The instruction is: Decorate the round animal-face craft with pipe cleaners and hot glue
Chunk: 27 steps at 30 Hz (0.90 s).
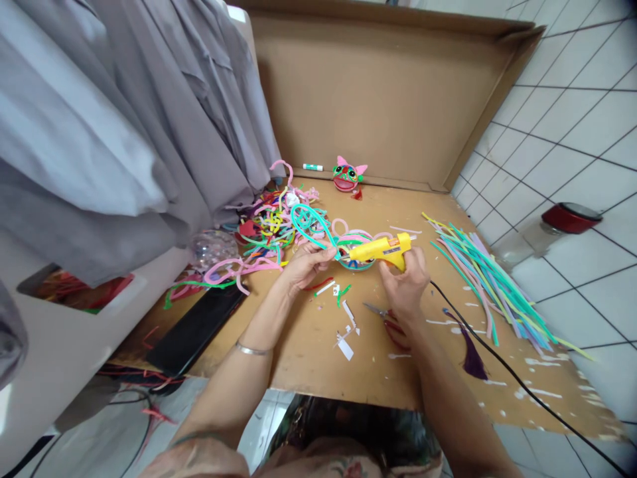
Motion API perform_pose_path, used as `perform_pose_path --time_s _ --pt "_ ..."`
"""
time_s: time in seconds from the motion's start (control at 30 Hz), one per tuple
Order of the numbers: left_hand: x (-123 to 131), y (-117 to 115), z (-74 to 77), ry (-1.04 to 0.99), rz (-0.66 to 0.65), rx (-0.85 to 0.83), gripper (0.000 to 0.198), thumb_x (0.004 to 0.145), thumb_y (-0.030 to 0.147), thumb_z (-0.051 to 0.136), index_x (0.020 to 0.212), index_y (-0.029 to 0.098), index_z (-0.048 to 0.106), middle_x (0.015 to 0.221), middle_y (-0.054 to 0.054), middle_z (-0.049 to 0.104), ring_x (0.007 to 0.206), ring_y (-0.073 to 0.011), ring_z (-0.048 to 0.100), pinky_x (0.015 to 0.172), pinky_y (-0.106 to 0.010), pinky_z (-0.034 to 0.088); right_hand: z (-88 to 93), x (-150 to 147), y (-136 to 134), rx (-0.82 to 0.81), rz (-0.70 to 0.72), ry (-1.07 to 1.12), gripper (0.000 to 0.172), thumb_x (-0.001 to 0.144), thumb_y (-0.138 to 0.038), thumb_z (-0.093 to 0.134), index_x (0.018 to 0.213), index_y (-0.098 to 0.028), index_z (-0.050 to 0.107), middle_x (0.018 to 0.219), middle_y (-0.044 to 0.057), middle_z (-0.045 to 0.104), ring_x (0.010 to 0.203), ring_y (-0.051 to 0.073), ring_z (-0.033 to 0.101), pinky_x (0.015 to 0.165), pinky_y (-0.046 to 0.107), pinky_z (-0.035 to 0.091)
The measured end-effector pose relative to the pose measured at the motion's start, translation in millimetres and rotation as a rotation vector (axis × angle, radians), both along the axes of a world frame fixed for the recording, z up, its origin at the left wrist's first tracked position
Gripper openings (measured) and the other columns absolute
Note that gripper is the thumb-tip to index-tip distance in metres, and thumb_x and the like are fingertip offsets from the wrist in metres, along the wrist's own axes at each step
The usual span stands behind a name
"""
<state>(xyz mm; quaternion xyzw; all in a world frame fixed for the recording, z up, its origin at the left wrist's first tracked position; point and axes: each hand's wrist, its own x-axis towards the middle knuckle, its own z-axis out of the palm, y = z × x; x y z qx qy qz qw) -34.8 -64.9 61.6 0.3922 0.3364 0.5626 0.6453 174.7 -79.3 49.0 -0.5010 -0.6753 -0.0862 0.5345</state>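
My left hand (311, 264) pinches a turquoise pipe cleaner (309, 214) bent into a loop. In my right hand (407, 282) is a yellow hot glue gun (381, 248), its nozzle pointing left at the turquoise strand close to my left fingertips. Behind the gun sits a round coil of pink and green pipe cleaners, partly hidden. Red-handled scissors (395, 330) lie beneath my right wrist. Small green and white scraps (344, 347) are scattered on the table between my forearms.
A tangled pile of coloured pipe cleaners (271, 222) lies left, near a black tablet-like slab (199, 328). Straight pipe cleaners (497, 285) spread at right, beside a purple tassel (472, 355) and the black cord (517, 378). A decorated animal head (347, 174) and glue stick (313, 167) stand behind.
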Motion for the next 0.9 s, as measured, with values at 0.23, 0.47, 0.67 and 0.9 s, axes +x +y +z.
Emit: perform_pose_path --time_s 0.23,0.47,0.67,0.9 --pt "-0.8 0.6 -1.0 0.002 -0.021 0.011 0.045 0.043 0.037 0.093 0.059 0.013 0.059 0.048 0.007 0.042 0.045 -0.0023 0.029 0.045 -0.019 0.017 2.1 -2.7 0.0 0.015 -0.049 0.081 0.009 0.077 -0.026 0.060 0.081 -0.023 0.053 0.081 0.001 0.053 0.075 0.020 0.055 0.068 0.032 0.047" --pt "0.5 0.7 -2.8 0.013 -0.013 -0.004 0.043 0.046 0.035 0.093 0.059 0.013 0.059 0.051 0.007 0.044 0.046 -0.0022 0.031 0.046 -0.019 0.020 -1.0 -1.3 1.7 0.016 0.010 0.040 0.008 0.077 -0.024 0.059 0.078 -0.023 0.051 0.081 0.002 0.054 0.077 0.020 0.056 0.068 0.032 0.047" --pt "-0.8 0.4 -1.4 -0.009 -0.024 0.014 0.044 0.046 0.035 0.093 0.058 0.012 0.057 0.049 0.007 0.041 0.045 -0.0020 0.030 0.045 -0.019 0.018 2.2 4.6 5.7 0.005 -0.044 0.055 0.011 0.074 -0.023 0.061 0.077 -0.023 0.050 0.079 0.001 0.053 0.076 0.020 0.055 0.067 0.031 0.046" --pt "2.2 -0.4 -2.1 0.014 -0.027 0.001 0.046 0.044 0.037 0.093 0.057 0.013 0.057 0.048 0.007 0.042 0.045 -0.0023 0.031 0.045 -0.019 0.019 5.5 1.1 3.7 0.005 -0.069 0.108 0.013 0.073 -0.022 0.062 0.073 -0.023 0.048 0.076 -0.001 0.050 0.071 0.018 0.053 0.065 0.029 0.045"
